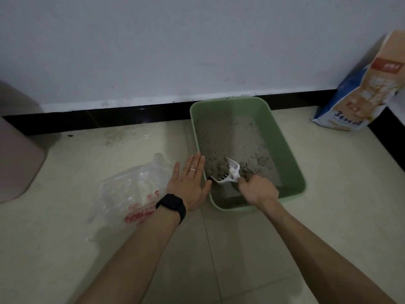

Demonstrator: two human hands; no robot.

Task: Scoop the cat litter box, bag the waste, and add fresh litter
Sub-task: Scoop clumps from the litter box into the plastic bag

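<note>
Litter box (285, 148): green plastic, rectangular with rounded corners and smooth walls. It stands on the floor (328, 205) with its far end at the black skirting (109, 118). Its long axis runs from the person toward the wall.
Litter (228, 137): grey, granular and uneven. It is lumped near the scoop and appears thinner at the near end.
Scoop (228, 173): white rigid plastic with a slotted head. It is in the near-left part of the box, head down at the litter. Its long axis runs from the handle at right to the head at left, toward the box's left wall.
Right hand (259, 191): clenched round the scoop handle, over the box's near end.
Left hand (189, 183): released, fingers straight and together, flat just beside the box's left wall. Whether it touches rim or floor cannot be told.
Plastic bag (131, 189): thin, clear, crumpled film with red print. It lies slack on the floor left of the box, and its mouth is not discernible.
Governing relation: the bag lies leftward of the scoop head, roughly along the scoop's own axis. The left hand sits between them and is the nearer to the bag.
Judgement: the left hand would likely have to open the bag before a loaded scoop crosses the left wall. Limp film may collapse and spill.
Litter sack (361, 95): printed blue and tan, upright, leaning in the floor's far-right corner, well apart from both hands.
Other: pink bin (19, 150) at the floor's left edge.
</note>
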